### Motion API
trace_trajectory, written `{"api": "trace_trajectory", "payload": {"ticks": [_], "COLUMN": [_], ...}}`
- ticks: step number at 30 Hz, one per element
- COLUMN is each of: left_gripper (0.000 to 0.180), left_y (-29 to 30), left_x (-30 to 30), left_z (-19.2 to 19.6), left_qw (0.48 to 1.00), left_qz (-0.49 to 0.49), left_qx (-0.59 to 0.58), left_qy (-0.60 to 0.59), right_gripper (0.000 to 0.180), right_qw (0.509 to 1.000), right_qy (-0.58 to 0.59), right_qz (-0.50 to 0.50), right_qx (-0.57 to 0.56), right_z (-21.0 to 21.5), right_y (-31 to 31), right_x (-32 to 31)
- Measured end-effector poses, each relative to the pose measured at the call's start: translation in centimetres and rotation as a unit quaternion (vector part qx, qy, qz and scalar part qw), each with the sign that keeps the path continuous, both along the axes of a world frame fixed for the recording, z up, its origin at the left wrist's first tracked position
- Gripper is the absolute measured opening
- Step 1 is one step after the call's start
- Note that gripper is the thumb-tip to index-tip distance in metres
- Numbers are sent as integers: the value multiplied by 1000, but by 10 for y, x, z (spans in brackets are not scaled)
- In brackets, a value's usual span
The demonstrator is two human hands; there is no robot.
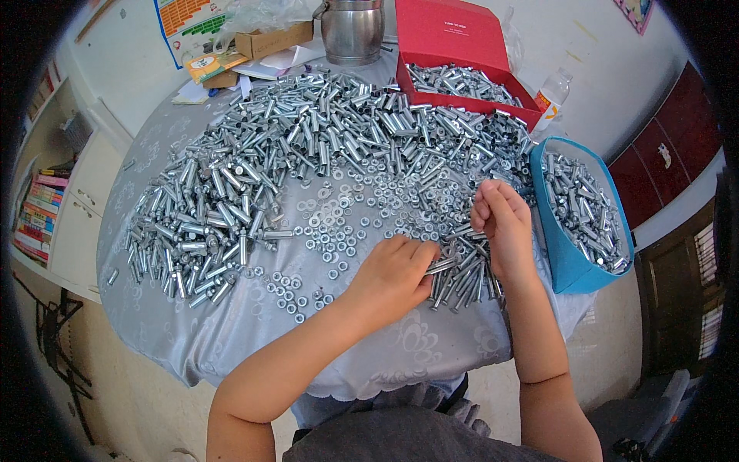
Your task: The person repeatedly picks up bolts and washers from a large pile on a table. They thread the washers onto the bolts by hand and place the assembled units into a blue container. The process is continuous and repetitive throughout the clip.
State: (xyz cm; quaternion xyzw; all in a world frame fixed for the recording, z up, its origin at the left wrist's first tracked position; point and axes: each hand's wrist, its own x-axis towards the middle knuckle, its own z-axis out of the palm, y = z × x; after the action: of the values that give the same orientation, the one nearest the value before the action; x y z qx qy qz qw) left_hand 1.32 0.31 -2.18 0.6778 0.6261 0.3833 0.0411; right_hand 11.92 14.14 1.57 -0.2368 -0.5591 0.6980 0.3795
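My left hand (394,276) is closed around a few slim metal bolts (442,266), whose shanks stick out to the right of its fingers. To its right and a bit higher, my right hand (502,223) is raised with its fingers curled together in a pinch; whatever may be between them is hidden. Beneath and between the hands, a heap of long bolts (467,286) lies fanned toward me. Loose hex nuts (331,248) are scattered left of my left hand, and flat washers (331,206) lie behind them.
Metal sleeves (223,200) pile up along the table's left and far side. At the back right stands an open red box (462,104) of metal parts, with a plastic bottle (553,96) beside it. A blue fabric bin (583,279), full of sleeved parts, stands right. Behind is a metal pot (352,31).
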Motion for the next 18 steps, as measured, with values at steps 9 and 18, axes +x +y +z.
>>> {"api": "trace_trajectory", "payload": {"ticks": [9,18], "left_gripper": [23,23], "left_y": [0,0], "left_x": [-1,-1], "left_z": [-1,0], "left_qw": [1000,1000], "left_qz": [-3,-7], "left_qx": [0,-8], "left_qy": [27,19], "right_gripper": [21,20], "right_qw": [1000,1000], "right_qy": [-7,-7], "right_qz": [0,6], "right_qx": [-1,-1], "right_z": [0,-1], "right_y": [-2,-1], "right_x": [0,1]}}
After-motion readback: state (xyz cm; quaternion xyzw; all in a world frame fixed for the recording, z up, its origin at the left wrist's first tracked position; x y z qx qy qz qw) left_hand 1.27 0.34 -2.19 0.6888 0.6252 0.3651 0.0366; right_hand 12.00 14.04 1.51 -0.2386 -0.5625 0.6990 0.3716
